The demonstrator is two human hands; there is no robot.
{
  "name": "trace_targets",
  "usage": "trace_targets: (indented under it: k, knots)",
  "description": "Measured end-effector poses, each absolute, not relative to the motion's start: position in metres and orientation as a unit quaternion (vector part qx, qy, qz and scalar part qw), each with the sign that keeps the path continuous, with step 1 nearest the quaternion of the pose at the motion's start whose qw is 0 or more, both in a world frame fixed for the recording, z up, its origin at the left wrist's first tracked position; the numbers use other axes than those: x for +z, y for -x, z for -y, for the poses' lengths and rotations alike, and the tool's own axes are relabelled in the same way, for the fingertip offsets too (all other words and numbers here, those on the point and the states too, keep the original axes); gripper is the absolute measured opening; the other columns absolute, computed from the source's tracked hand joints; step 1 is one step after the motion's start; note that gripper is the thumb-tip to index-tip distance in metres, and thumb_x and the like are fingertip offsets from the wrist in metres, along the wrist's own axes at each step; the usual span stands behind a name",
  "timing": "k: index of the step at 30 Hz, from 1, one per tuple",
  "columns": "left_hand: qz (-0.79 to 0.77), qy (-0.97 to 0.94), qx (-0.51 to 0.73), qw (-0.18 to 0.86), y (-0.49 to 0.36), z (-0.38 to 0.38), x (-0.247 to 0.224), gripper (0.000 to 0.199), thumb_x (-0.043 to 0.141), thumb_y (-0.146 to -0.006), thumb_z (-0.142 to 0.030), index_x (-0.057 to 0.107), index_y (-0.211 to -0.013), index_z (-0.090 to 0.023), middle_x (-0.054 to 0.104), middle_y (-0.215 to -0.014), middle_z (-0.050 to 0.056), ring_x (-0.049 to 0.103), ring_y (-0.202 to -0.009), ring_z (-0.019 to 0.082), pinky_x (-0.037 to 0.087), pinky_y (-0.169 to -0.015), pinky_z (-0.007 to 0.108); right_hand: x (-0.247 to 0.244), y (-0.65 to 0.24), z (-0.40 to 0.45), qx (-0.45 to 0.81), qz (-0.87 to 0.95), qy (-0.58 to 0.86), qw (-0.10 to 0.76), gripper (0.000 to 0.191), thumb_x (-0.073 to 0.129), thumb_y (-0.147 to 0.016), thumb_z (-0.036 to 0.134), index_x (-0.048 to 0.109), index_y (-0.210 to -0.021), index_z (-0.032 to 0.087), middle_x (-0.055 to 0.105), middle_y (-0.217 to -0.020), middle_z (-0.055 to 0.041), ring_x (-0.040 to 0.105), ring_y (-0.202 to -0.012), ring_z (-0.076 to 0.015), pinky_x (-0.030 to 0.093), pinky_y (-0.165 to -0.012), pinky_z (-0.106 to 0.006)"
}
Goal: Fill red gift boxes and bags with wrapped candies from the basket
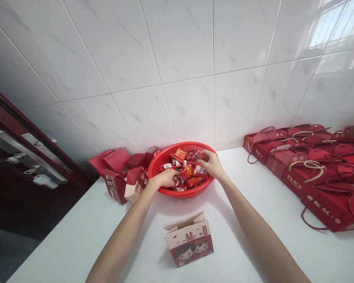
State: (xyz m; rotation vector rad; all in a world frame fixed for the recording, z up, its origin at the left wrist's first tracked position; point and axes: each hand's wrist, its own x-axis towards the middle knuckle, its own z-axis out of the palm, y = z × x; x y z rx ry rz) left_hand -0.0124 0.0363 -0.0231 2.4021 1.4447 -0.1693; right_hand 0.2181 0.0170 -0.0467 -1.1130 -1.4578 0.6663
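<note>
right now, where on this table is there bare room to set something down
One free patch of table lies between the right forearm and the red boxes; another between the left forearm and the table's left edge. Crowded: the cartons beside the red basket, and the basket itself, where left hand and right hand reach in.

We see a left forearm and a right forearm, both bare as far as the lower edge of the view, slim and smooth in outline, broadest low down and tapering evenly to narrow wrists. Beyond these we make out an ungloved left hand and right hand, with slender fingers; their nails are too small for us to tell.
</note>
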Motion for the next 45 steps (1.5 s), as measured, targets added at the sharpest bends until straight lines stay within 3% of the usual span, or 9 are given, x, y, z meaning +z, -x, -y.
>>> trace_targets:
  k: [4,9,14,21,27,32,36,45]
  knots:
    - [-0.489,-0.852,-0.081,0.172,0.004,-0.038,-0.023,0.020,0.068,-0.061,-0.022,0.068,-0.081,-0.020,0.065,-0.070,0.001,0.063,-0.069,0.021,0.039,-0.055,0.025,-0.048,-0.218,-0.018,0.282,0.616,0.474,0.563,0.014,0.059,-0.068,0.030,0.056,-0.080,0.022,0.065,-0.080,0.0003,0.061,-0.080,-0.0196,0.048,-0.076,-0.032]
    - [-0.492,-0.826,-0.085,0.260,0.004,-0.037,-0.022,0.027,0.068,-0.067,-0.032,0.067,-0.091,-0.021,0.065,-0.068,-0.001,0.060,-0.060,0.018,0.038,-0.051,0.025,-0.047,-0.217,-0.019,0.286,0.617,0.471,0.563,0.013,0.058,-0.067,0.030,0.053,-0.077,0.022,0.061,-0.075,0.0023,0.057,-0.075,-0.0177,0.045,-0.072,-0.030]
    - [-0.466,-0.830,-0.059,0.300,0.003,-0.034,-0.022,0.038,0.071,-0.070,-0.049,0.069,-0.094,-0.019,0.069,-0.074,0.001,0.061,-0.066,0.019,0.040,-0.055,0.025,-0.046,-0.217,-0.018,0.283,0.614,0.473,0.565,0.015,0.059,-0.067,0.031,0.052,-0.076,0.022,0.057,-0.071,0.0033,0.054,-0.070,-0.0172,0.043,-0.069,-0.030]
    - [-0.405,-0.819,0.018,0.407,-0.002,-0.031,-0.024,0.033,0.076,-0.066,-0.039,0.066,-0.090,-0.018,0.071,-0.079,0.002,0.065,-0.076,0.022,0.047,-0.066,0.028,-0.047,-0.217,-0.020,0.314,0.603,0.452,0.578,0.016,0.062,-0.068,0.033,0.057,-0.078,0.022,0.063,-0.075,0.0017,0.058,-0.074,-0.0182,0.046,-0.073,-0.032]
    - [-0.393,-0.761,0.229,0.462,-0.006,-0.028,-0.013,0.036,0.083,-0.063,-0.040,0.068,-0.084,-0.016,0.074,-0.084,0.004,0.069,-0.082,0.023,0.052,-0.076,0.033,-0.032,-0.209,-0.008,0.476,0.525,0.375,0.598,0.026,0.073,-0.064,0.036,0.062,-0.082,0.020,0.071,-0.087,-0.0032,0.066,-0.088,-0.0221,0.052,-0.081,-0.036]
    - [-0.388,-0.712,0.371,0.452,-0.013,-0.025,-0.006,0.043,0.090,-0.056,-0.040,0.071,-0.086,-0.014,0.076,-0.084,0.005,0.070,-0.082,0.023,0.054,-0.080,0.035,-0.021,-0.201,0.004,0.558,0.468,0.355,0.586,0.029,0.080,-0.061,0.037,0.065,-0.080,0.019,0.071,-0.084,-0.0021,0.066,-0.081,-0.0197,0.054,-0.073,-0.032]
    - [-0.396,-0.695,0.406,0.443,-0.017,-0.022,-0.008,0.038,0.091,-0.055,-0.037,0.070,-0.077,-0.014,0.074,-0.076,0.003,0.068,-0.074,0.020,0.054,-0.075,0.033,-0.019,-0.200,0.006,0.579,0.430,0.360,0.592,0.031,0.082,-0.057,0.036,0.067,-0.080,0.019,0.071,-0.083,-0.0021,0.066,-0.078,-0.0190,0.053,-0.065,-0.029]
    - [-0.400,-0.682,0.422,0.444,-0.019,-0.018,-0.018,0.040,0.089,-0.058,-0.041,0.073,-0.083,-0.014,0.075,-0.083,0.006,0.068,-0.080,0.022,0.053,-0.079,0.035,-0.020,-0.200,0.004,0.574,0.470,0.359,0.567,0.031,0.081,-0.061,0.037,0.068,-0.084,0.020,0.073,-0.089,-0.0028,0.066,-0.082,-0.0180,0.054,-0.070,-0.029]
